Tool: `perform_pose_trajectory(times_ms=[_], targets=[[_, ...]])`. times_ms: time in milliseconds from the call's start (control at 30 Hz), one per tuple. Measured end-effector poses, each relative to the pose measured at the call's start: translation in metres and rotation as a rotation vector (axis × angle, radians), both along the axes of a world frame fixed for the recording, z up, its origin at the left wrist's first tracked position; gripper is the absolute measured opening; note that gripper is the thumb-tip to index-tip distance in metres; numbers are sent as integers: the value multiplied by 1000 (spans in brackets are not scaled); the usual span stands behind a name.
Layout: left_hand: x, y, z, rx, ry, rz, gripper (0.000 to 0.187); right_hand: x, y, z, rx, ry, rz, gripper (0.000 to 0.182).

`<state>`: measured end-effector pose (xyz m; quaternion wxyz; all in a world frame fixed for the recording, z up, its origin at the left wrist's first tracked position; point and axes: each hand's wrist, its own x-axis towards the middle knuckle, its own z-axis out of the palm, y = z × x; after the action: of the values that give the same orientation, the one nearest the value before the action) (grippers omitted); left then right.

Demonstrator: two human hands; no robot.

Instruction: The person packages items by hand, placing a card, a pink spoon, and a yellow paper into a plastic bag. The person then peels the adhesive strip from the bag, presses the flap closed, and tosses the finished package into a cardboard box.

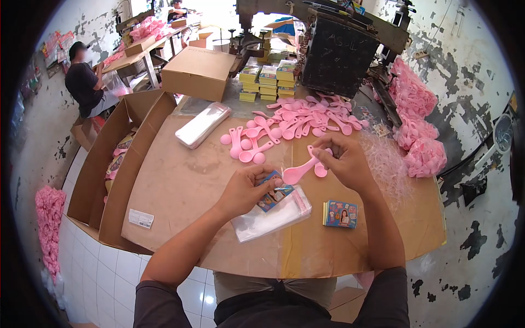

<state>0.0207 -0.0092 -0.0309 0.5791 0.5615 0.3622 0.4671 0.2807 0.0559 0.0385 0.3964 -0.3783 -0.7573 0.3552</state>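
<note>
My left hand (252,187) is closed on a blue printed card (275,192), above a stack of clear plastic bags (268,218). My right hand (342,161) pinches a pink spoon (298,171), whose bowl points left toward the card. Another small pink bowl (320,170) hangs just below my right fingers. Behind my hands lies a heap of pink spoons (301,117). To the right of the bags sits a small stack of blue cards (340,214). Further back left is a bundle of clear bags (203,126).
A closed cardboard box (198,68) and stacks of cards (267,82) stand at the back, beside a dark metal box (337,57). Open boxes (123,180) flank the table's left. Bagged pink items (424,156) lie at right. A person (85,82) sits far left.
</note>
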Motion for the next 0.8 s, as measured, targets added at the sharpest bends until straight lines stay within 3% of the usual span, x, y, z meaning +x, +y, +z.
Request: perform_pose_trajectory(times_ms=[167,267,367,467,567,800], targets=[[3,-8,15,-51,138,13,31,-16,-8,-8,-5,225,-43,20],[5,-3,-1,-40,34,11,30,-28,-16,-14,22,356,-39,21],[3,-6,10,-75,118,38,29,-31,-21,-14,-67,390,-28,19],[3,-5,11,-49,124,40,29,-33,-22,-12,39,480,-121,15],[4,-5,6,-18,61,27,29,-25,-17,-10,-19,383,-132,15],[5,-7,11,-38,79,1,32,-34,-22,-22,1,421,-117,18]])
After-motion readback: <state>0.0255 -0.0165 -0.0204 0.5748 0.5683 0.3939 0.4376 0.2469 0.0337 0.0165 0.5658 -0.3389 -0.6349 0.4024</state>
